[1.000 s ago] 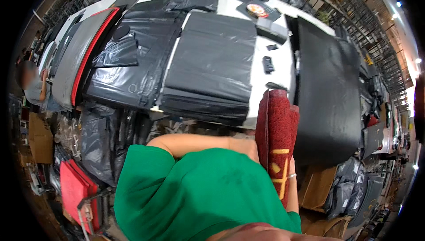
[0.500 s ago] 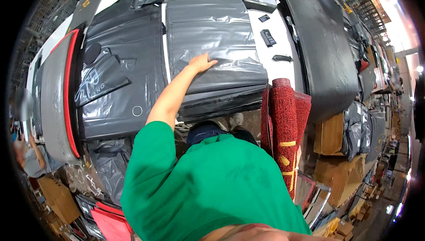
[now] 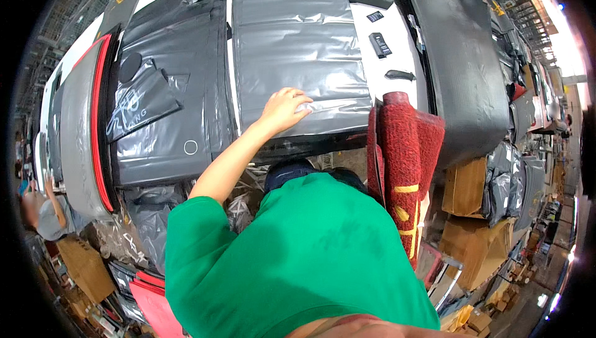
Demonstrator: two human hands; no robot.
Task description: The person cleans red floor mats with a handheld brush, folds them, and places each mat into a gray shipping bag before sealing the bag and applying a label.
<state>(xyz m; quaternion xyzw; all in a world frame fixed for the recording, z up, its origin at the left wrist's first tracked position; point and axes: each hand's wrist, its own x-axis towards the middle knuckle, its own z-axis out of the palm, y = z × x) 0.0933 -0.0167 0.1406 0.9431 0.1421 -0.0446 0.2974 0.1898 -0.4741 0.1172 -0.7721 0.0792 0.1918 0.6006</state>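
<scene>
My left hand [image 3: 285,111] rests on the near part of a large, shiny black plastic bag [image 3: 295,33], its fingers spread and holding nothing. The bag lies flat on the white table, on top of other dark sheets whose edges show along the near side. My right hand is out of view. To the left of the bag lies another wide black plastic package [image 3: 202,95], with a smaller printed black bag [image 3: 146,108] and a dark round disc [image 3: 130,68] on it.
A rolled red carpet [image 3: 400,145] with yellow marks leans at the table's near right edge. Small black items, among them a curved black tool [image 3: 399,75], lie on the white tabletop. Black ribbed sheets [image 3: 462,64] drape over the right side. Cardboard boxes [image 3: 465,189] stand below. Another person [image 3: 54,215] is at far left.
My left hand has drawn back toward me over the bag. Its fingers, curled before with the thumb out, are now spread. The view has tilted slightly.
</scene>
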